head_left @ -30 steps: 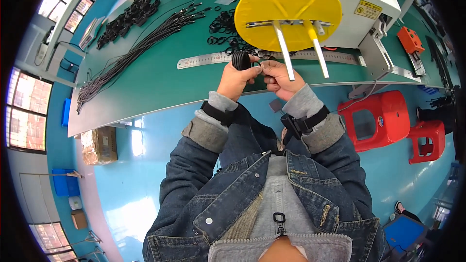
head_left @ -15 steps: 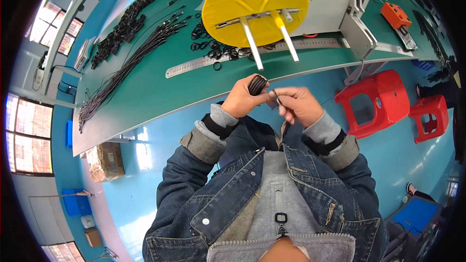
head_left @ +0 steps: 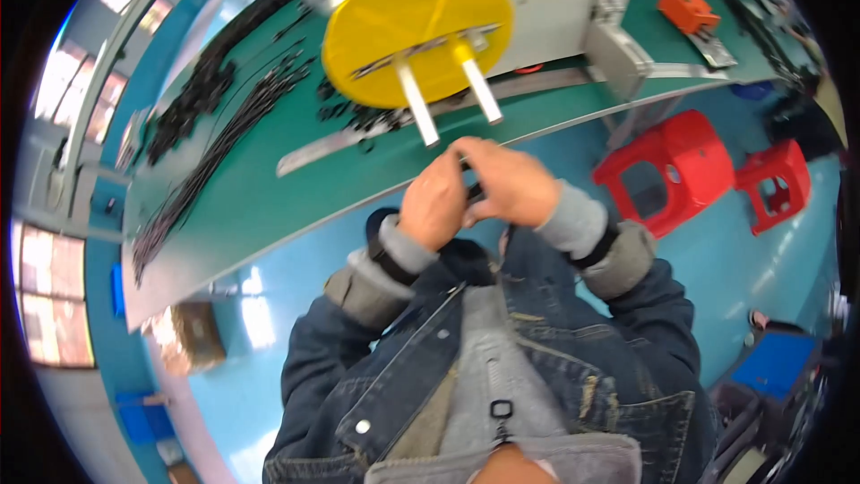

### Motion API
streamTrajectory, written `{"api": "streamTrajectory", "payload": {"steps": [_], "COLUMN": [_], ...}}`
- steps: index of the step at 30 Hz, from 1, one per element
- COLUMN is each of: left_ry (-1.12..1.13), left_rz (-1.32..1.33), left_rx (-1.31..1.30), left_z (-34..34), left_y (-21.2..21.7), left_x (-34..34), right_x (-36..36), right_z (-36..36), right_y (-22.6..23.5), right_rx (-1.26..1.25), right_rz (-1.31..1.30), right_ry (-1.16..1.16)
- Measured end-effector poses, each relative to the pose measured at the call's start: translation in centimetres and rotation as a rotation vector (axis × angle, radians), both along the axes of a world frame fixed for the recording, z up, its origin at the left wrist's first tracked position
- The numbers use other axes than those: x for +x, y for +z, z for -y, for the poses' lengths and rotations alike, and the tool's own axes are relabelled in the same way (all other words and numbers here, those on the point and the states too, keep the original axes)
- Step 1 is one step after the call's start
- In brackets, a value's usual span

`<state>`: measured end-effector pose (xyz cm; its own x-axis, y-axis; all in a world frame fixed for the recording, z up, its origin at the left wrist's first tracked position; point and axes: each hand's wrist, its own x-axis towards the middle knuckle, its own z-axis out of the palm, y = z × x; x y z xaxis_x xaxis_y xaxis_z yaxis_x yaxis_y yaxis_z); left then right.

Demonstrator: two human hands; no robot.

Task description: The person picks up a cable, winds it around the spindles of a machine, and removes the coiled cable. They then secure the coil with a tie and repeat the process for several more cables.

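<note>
In front of my body, just off the near edge of the green-topped table (head_left: 242,188), a bundle of coiled black cable (head_left: 471,181) is held between my two hands, mostly covered by fingers. My left hand (head_left: 434,201) is closed round its left side. From the right, my right hand (head_left: 517,185) wraps over the same coil, fingers bent across its top. Just beyond my hands is the yellow disc (head_left: 358,45) of a white machine (head_left: 537,22), with two pale rods (head_left: 416,103) sticking out toward me. Motion blur softens the picture.
Long black cables (head_left: 210,157) lie on the table's left, beside a dark heap (head_left: 193,108). Small black rings and a steel ruler (head_left: 313,152) lie below the disc. An orange device (head_left: 688,11) sits at the far right; red stools (head_left: 694,157) stand on the floor.
My right hand has moved from pinching the cable's end to wrapping over the coil, against my left hand. The whole view has shifted, with the machine now further left.
</note>
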<state>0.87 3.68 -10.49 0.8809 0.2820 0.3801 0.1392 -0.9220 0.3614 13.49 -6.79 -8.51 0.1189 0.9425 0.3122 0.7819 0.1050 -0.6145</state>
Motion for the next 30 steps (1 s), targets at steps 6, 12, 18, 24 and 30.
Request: {"api": "streamTrajectory", "payload": {"steps": [6, 12, 18, 24, 30], "left_ry": [-0.033, -0.011, -0.049, -0.209, -0.461], "left_rz": [0.131, 0.108, 0.191, 0.265, 0.601], "left_rx": [-0.026, 0.007, -0.166, -1.498, -2.346], "left_z": [0.8, 0.9, -0.1, -3.0, -4.9], "left_y": [-0.2, -1.7, -2.8, -3.4, -1.8], "left_x": [-1.2, -1.4, -2.5, -5.0, -8.9], "right_x": [-1.5, -2.7, -4.1, -4.6, -5.2], "right_z": [-1.0, -1.0, -1.6, -3.4, -4.6], "right_y": [-0.3, -1.1, -3.6, -1.0, -4.6], "right_rx": [-0.107, -0.207, -0.058, -0.202, -0.268], "right_rz": [0.131, 0.210, 0.069, -1.169, -1.773], "right_ry": [0.109, -0.082, -0.130, -0.035, -0.087]}}
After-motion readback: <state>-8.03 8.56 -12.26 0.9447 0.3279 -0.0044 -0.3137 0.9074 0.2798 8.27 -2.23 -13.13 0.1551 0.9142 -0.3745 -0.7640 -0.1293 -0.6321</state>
